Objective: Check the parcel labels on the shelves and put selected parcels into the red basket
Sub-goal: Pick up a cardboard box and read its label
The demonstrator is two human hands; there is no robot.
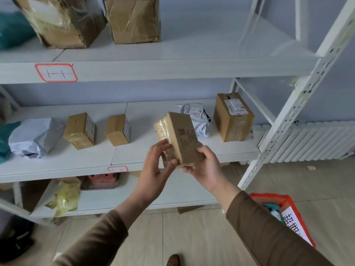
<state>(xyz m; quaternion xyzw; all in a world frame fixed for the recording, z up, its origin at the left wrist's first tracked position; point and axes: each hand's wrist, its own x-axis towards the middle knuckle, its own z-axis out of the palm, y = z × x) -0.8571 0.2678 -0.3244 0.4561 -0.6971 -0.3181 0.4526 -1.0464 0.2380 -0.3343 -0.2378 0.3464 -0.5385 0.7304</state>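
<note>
Head view: my left hand (153, 169) and right hand (206, 167) together gripped a taped cardboard parcel (179, 136), tilted, before the middle shelf (67, 162). Two small boxes (80, 130) stood left, a larger box (233, 117) right. The red basket (276, 203) sat low right on open floor.

Two bare hands, left hand (153, 169) and right hand (206, 167), without gloves, rings or watch. Behind each wrist, a long brown sleeve (269, 231) of plain, soft-looking fabric. Below the hands, a brown shoe tip (173, 260).
</note>
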